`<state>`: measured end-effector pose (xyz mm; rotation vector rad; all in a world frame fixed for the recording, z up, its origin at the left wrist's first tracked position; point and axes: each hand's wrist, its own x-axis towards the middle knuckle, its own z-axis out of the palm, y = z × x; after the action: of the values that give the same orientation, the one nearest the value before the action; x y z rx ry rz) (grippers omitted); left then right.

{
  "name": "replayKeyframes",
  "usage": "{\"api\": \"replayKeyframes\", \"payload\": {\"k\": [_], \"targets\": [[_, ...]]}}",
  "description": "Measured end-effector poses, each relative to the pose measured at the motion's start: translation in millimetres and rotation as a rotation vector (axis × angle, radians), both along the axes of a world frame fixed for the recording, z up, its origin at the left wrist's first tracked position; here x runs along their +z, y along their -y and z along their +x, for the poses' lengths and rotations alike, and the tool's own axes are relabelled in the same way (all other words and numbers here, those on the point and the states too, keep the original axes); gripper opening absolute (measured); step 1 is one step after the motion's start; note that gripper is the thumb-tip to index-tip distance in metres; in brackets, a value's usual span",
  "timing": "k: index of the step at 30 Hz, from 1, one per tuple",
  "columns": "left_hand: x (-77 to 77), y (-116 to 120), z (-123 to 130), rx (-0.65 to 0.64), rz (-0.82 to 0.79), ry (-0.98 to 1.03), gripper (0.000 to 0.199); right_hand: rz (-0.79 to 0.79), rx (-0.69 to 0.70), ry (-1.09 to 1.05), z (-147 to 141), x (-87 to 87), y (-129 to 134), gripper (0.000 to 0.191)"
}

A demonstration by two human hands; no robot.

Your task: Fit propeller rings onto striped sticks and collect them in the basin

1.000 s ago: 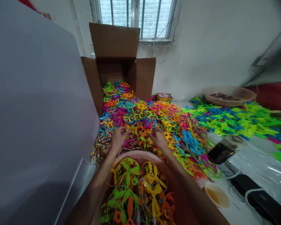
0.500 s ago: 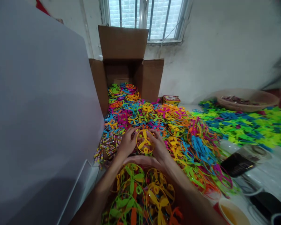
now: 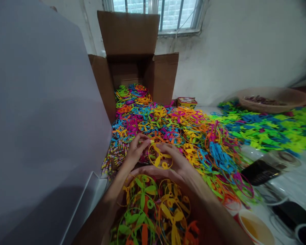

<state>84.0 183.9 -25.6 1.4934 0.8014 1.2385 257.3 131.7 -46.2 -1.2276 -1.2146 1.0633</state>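
While right hand (image 3: 177, 165) holds yellow propeller (image 3: 159, 157) | grey panel (image 3: 40, 102) left | cardboard box (image 3: 127, 34) ahead

a propeller ring (image 3: 160, 156) sits between the left hand (image 3: 135, 153) and the right hand (image 3: 174, 163). a second heap of rings (image 3: 148, 212) lies between the forearms, nearest the camera. ahead, a main heap of rings (image 3: 153, 119) spreads over the table (image 3: 209, 110) and runs back into an open carton (image 3: 129, 73), below a window (image 3: 155, 13). a tin (image 3: 187, 102) stands just right of the carton. further right lie loose parts (image 3: 265, 129), with a bowl (image 3: 272, 100) behind them and a phone (image 3: 260, 172) before them. a cup (image 3: 256, 228) stands at lower right. a panel (image 3: 40, 102) fills the left.
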Motion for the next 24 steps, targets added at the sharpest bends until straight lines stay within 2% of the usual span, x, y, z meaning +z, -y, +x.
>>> {"api": "replayKeyframes", "payload": {"k": [2,5,7,11,14,19,24], "targets": [[-0.2,0.6,-0.1,-0.022,-0.051,0.045,0.025,-0.068,-0.037,-0.137,-3.4,7.4,-0.1,0.038],[1.3,0.9,-0.5,-0.057,-0.122,0.119,0.028,-0.062,0.045,-0.203,-5.0,17.1,-2.2,0.033],[2.8,1.0,-1.2,-0.089,-0.146,0.134,0.029,-0.039,0.106,-0.185,-3.4,20.7,-3.8,0.032],[4.3,0.8,-4.1,-0.175,-0.164,0.077,0.033,0.013,0.116,-0.113,1.1,23.5,-5.9,0.033],[3.8,0.5,-6.1,-0.176,-0.129,0.031,0.034,0.086,0.146,-0.056,3.8,25.3,-6.1,0.032],[3.5,0.6,-6.8,-0.164,-0.114,0.130,0.033,0.103,0.207,0.001,4.4,28.3,-4.3,0.033],[7.1,0.6,-11.8,-0.168,-0.084,0.012,0.032,0.094,0.219,0.034,0.3,29.3,-2.5,0.036]]}}
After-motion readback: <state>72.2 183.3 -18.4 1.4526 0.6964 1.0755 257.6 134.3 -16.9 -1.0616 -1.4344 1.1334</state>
